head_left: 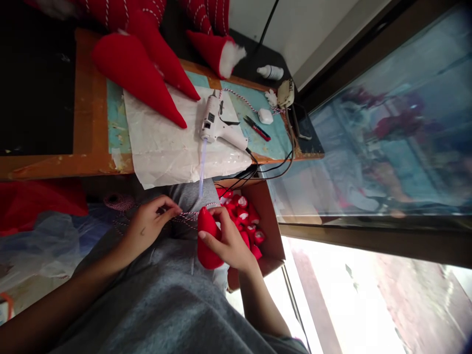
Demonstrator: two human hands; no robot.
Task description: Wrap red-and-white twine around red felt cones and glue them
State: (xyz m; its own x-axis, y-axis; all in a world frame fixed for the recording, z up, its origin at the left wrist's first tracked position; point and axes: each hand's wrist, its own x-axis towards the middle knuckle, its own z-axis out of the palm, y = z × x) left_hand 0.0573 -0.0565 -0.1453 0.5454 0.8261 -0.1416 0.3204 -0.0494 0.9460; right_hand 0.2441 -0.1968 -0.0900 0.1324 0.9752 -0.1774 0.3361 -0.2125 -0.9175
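Observation:
My right hand [230, 241] grips a stuffed red felt piece [207, 246] above my lap, thumb across its front. To the left, my left hand [149, 221] pinches red-and-white twisted cord [188, 215], which stretches across to the red piece. A spool of the same cord [118, 201] sits beyond my left wrist. On the table edge in front lies a white glue gun [212, 120], its clear glue stick [202, 167] poking out toward me. Whether the cord is fixed to the felt piece is hidden by my fingers.
Red stuffed cones [140, 73] lie on white paper [158, 152] atop the table. Red-handled snips [258, 129], a white case [265, 116] and a white bottle [271, 72] are at the right. A cardboard box [271, 226] of small red stuffed pieces stands below, near black cables [254, 169].

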